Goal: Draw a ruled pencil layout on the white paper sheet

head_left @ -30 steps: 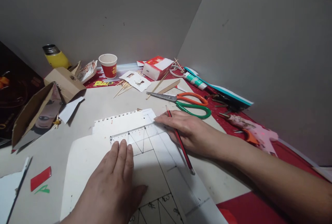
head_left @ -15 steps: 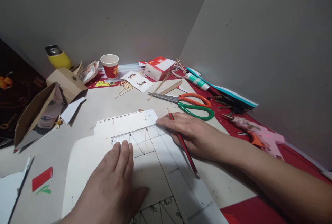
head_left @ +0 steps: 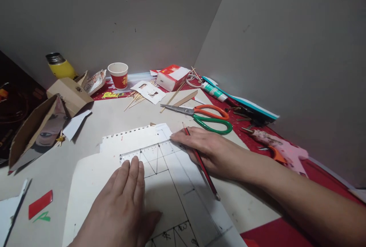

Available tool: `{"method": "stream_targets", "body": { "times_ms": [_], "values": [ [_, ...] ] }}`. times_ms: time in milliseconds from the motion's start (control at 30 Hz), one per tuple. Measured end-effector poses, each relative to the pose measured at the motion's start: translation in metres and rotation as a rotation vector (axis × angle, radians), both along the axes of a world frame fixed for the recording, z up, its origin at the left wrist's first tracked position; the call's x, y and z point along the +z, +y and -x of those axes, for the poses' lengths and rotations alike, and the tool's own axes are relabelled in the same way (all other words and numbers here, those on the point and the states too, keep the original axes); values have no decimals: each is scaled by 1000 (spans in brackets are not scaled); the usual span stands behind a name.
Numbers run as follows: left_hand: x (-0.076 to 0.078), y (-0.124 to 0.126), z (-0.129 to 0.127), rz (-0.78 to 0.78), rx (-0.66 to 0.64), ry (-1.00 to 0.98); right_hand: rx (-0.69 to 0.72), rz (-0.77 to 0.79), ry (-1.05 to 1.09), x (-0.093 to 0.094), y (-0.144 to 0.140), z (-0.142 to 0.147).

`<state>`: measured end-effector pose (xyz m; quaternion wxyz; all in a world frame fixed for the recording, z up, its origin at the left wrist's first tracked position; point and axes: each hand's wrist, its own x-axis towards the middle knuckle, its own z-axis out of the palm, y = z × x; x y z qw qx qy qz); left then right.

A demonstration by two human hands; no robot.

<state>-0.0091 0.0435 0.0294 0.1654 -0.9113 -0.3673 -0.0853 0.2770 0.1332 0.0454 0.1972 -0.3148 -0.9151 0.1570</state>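
Between the last pictures and now, very little has changed. The whole view moved a little to the right and then back to the left, and because almost everything moved together, we judge that it is the head that turned, not the things.

Our left hand (head_left: 118, 197), at the lower centre of the frame, stays flat, with its fingers spread over the drawn sheet (head_left: 164, 197) and gripping nothing. Its fingertips are at the lower edge of what looks like a clear ruler (head_left: 150, 150), which lies along the upper drawn line, near the middle of the frame.

Our right hand (head_left: 210, 144), right of the centre, keeps the red and black pencil (head_left: 200, 159) grasped. The rear end of this pencil has swung slightly toward the right of the frame. Its writing point is directed to the top of the frame, away from the drawing. The fingertips of this hand are at the right end of the ruler; whether they press it or only touch it, we cannot tell.

We find no new line on the sheet, and the ruler keeps its place along the line. So, in our judgement, this is a moment of steadying and aligning, not of marking. The scissors (head_left: 188, 111) rest undisturbed above the right hand.
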Motion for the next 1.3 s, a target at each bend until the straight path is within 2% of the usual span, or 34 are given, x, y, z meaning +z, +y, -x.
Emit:
{"method": "stream_targets", "body": {
  "times_ms": [233,533,867,1300],
  "values": [
    [7,3,-6,-52,-17,51,1,-10,-23,1,-1,-2],
    [3,0,-5,-60,-10,44,0,-9,-25,1,-1,-2],
    [7,5,-7,-85,-53,96,0,46,-62,1,-1,-3],
    [9,7,-5,-119,-54,134,-13,39,-51,-1,-1,-8]
  ]
}}
